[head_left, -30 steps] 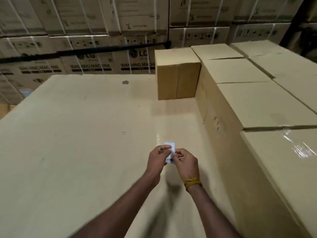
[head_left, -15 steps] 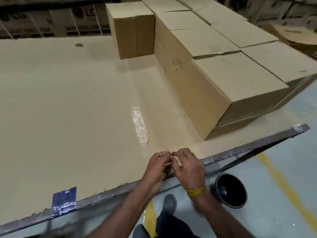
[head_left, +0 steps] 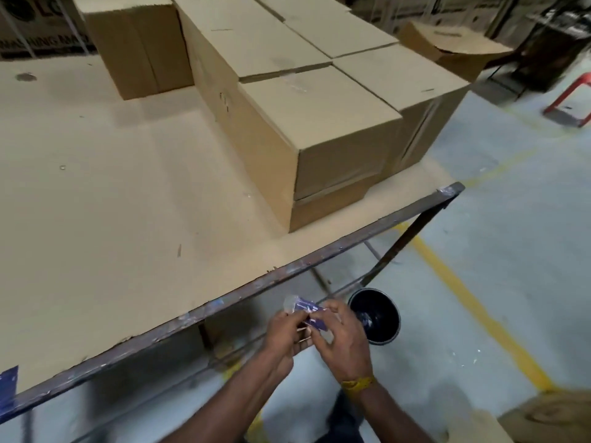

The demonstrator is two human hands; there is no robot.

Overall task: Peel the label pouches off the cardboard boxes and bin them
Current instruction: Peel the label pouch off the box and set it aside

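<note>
A crumpled label pouch point(head_left: 305, 310), clear plastic with a blue-and-white label inside, is held between both hands just past the table's near edge. My left hand point(head_left: 284, 330) pinches its left end and my right hand point(head_left: 342, 337) grips its right end. A black round bin point(head_left: 377, 314) stands on the floor right beside my right hand. Plain cardboard boxes point(head_left: 307, 123) are stacked in rows on the right part of the table; no pouch shows on their visible faces.
The big table point(head_left: 96, 203) is covered in cardboard with a worn metal front rail point(head_left: 243, 292). A single box point(head_left: 137, 43) stands at the back. Blue tape point(head_left: 8, 388) marks the rail's left end. A red stool point(head_left: 572, 97) and yellow floor line point(head_left: 473, 305) lie to the right.
Both hands have come off the table top with the pouch, back over the rail toward the bin. The view has swung right and down, bringing floor and bin nearer.
</note>
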